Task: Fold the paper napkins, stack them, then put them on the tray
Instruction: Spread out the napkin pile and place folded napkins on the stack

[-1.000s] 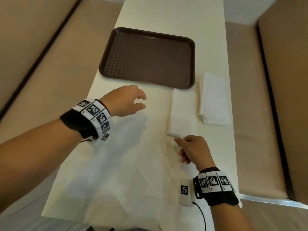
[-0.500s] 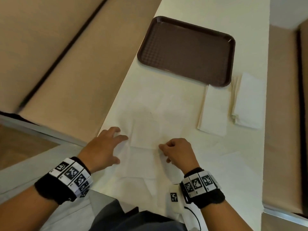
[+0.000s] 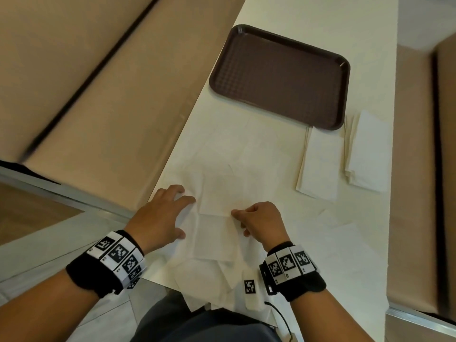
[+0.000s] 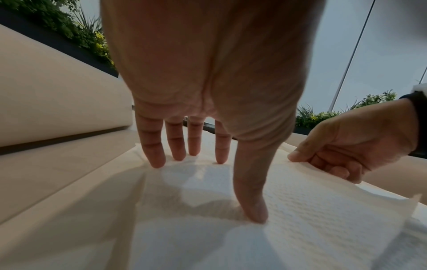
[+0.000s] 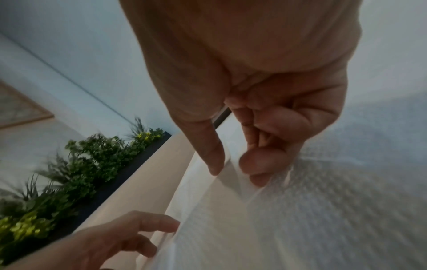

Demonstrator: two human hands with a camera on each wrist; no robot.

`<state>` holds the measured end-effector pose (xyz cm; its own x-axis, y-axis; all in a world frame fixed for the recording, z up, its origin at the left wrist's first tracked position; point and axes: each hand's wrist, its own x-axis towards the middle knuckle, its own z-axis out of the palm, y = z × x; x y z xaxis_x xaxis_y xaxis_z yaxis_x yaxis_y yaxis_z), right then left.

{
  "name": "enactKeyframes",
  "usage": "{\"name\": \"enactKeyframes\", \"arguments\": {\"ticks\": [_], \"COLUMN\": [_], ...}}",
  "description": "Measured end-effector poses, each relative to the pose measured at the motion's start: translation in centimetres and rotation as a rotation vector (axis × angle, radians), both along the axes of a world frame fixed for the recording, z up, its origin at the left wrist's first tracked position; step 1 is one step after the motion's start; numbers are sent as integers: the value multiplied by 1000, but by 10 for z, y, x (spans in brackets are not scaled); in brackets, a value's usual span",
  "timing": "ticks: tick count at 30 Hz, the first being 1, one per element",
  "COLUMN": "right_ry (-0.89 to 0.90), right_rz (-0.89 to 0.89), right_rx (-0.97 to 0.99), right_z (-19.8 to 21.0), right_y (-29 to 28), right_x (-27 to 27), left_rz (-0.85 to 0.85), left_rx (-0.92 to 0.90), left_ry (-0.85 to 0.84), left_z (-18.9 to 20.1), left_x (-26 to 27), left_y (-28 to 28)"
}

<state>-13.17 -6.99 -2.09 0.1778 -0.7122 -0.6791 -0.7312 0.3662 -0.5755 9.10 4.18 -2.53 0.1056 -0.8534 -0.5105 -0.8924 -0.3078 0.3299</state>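
Our left hand (image 3: 161,214) lies flat, fingers straight, pinning the unfolded napkin (image 3: 217,233) at the near table edge so our right hand (image 3: 260,222), pinching its edge, can fold; tray (image 3: 278,77) beyond.

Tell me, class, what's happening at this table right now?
A person is starting on another paper napkin at the near table edge. The left hand rests on it with straight fingers, while the right hand pinches its edge. A folded napkin and a small napkin stack lie beside the brown tray, which holds nothing yet.
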Motion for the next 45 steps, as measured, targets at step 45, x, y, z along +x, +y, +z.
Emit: {"name": "enactKeyframes", "arguments": {"ticks": [45], "right_ry": [-738], "right_rz": [-401], "right_rx": [81], "right_z": [38], "right_y": [-21], "right_x": [-94], "left_rz": [493], "left_rx": [-50], "left_ry": [1172], "left_z": [59], "left_x": [-118], "left_y": [-146]}}
